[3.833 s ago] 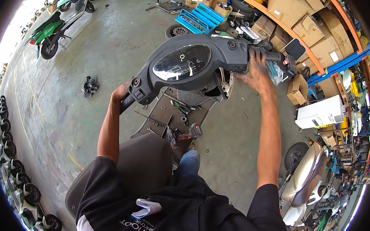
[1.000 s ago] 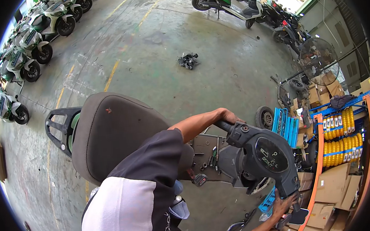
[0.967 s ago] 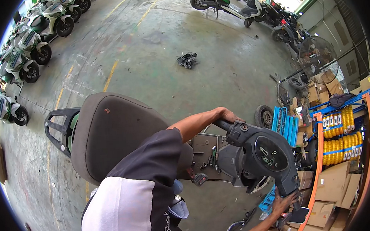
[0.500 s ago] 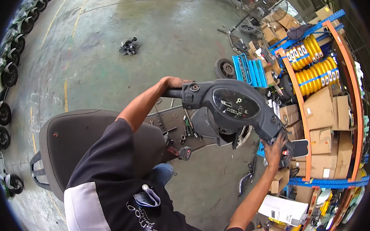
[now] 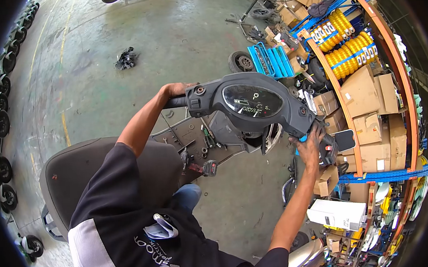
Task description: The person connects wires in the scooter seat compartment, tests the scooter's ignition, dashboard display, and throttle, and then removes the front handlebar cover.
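Note:
My left hand (image 5: 178, 89) is wrapped round the left handlebar grip (image 5: 176, 102) of a scooter. At the other end of the dark handlebar cover (image 5: 212, 102), my right hand (image 5: 311, 145) is closed round the right grip, which it mostly hides. Between them, the oval display (image 5: 252, 101) is lit with green-white digits. A phone (image 5: 345, 140) and a dark object with a red part (image 5: 328, 149) are just right of my right hand. Below the handlebar, pliers (image 5: 209, 135), rings and other tools lie on the footboard, with a red and black power tool (image 5: 203, 168) near the seat (image 5: 109, 163).
A shelf with orange posts (image 5: 335, 83) holds cardboard boxes (image 5: 361, 89) and yellow coils (image 5: 350, 56) at the right. An open blue toolbox (image 5: 270, 60) stands near a wheel (image 5: 241, 62). Black parts (image 5: 126, 59) lie on the floor. Parked scooters (image 5: 1, 123) line the left.
The view has shifted, so the handlebar and both hands appear farther left and slightly higher. Both hands remain on the grips.

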Demonstrator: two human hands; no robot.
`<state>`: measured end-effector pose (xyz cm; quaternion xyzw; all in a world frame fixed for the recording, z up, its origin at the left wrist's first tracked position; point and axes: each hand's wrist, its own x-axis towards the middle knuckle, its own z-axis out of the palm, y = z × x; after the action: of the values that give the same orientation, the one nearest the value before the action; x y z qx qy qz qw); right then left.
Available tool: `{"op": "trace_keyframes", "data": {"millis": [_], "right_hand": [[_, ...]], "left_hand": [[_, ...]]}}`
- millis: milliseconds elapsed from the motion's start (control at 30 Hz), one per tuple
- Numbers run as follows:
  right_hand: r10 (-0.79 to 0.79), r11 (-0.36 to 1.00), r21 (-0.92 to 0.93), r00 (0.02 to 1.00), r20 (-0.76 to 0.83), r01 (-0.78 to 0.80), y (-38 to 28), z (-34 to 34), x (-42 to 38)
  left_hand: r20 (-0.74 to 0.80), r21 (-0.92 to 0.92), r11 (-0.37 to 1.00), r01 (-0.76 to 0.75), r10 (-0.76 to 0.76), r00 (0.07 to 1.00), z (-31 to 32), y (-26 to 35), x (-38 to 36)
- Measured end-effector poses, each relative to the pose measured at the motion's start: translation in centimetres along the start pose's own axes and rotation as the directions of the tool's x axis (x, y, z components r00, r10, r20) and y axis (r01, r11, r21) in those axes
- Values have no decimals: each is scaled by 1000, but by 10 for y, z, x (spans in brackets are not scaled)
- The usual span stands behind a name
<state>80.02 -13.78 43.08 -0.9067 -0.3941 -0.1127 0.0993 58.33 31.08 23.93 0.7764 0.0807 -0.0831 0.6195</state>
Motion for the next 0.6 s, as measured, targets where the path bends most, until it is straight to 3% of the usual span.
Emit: {"op": "trace_keyframes", "data": {"millis": [167,267,367,433,533,600], "right_hand": [[-19,999,-28,1000,-6,19,-1,-1,-2],[-6,1000,-23,1000,-12,5,-4,0,-2],[67,998,-23,997,25,-66,-13,-4,-1],[42,999,-15,999,17,-42,-13,-4,-3],[-4,996,-94,1000,-9,3,-18,-3,-6],[12,995,-93,987,-158,-27,-39,7,-12]], "left_hand": [[19,-47,999,-13,14,1000,3,5,-2],[-31,32,999,-21,22,999,3,-2,-1],[47,-120,993,21,-15,999,1,-3,-1],[-2,-83,994,-66,66,998,2,-7,2],[-9,-30,992,-122,121,993,5,-9,3],[-15,-37,992,-123,122,992,2,-7,4]]}}
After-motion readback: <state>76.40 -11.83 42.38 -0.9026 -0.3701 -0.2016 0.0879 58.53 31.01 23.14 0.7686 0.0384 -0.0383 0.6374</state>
